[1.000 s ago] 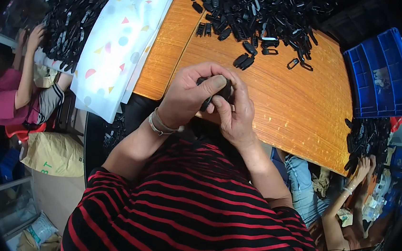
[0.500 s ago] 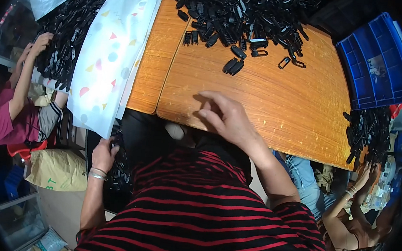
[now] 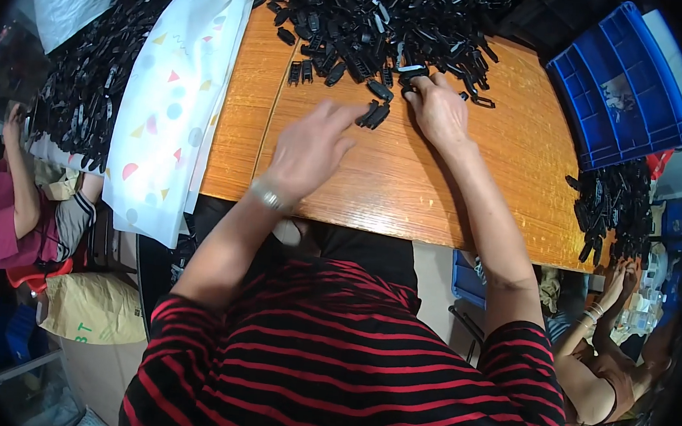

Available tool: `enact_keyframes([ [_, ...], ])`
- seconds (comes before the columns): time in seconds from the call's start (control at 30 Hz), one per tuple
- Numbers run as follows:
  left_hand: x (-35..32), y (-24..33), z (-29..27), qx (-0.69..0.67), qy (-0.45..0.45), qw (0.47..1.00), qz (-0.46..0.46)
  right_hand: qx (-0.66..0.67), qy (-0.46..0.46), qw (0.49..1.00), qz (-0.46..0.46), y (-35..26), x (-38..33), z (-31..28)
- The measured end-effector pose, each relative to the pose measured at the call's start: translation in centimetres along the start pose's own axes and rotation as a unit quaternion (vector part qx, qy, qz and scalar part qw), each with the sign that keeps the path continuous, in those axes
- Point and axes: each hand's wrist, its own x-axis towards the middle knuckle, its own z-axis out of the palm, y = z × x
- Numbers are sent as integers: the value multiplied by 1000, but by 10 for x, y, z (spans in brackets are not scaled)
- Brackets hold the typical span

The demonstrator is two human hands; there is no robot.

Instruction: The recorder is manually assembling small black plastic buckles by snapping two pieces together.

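Observation:
My right hand is at the near edge of a heap of small black plastic parts, its fingers closed on a black plastic part. What lies under the fingertips is partly hidden. My left hand, smeared by motion, reaches over the table with fingers stretched and thumb apart. Its fingertips are beside two or three black plastic parts lying together, and I see nothing held in it. Another dark oblong part rests between the hands. A metal band circles my left wrist.
A white patterned plastic sheet hangs over the wooden table on the left. Blue crates stand at the right, above another black heap. Co-workers sit on both sides: a purple-red shirt left, hands at the right heap.
My left hand has come up from beside the sheet's lower edge onto the table. My right hand has moved forward from the near edge to the parts. The view has shifted slightly.

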Motion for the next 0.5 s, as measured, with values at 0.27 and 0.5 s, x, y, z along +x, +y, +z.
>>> enact_keyframes([
  [0.27, 41, -14, 27, 52, -83, 995, -4, 73, -8, 996, -55, 4, -29, -5],
  [0.5, 31, -31, 26, 70, -2, 997, -28, 147, -46, 985, -76, -17, -68, -33],
])
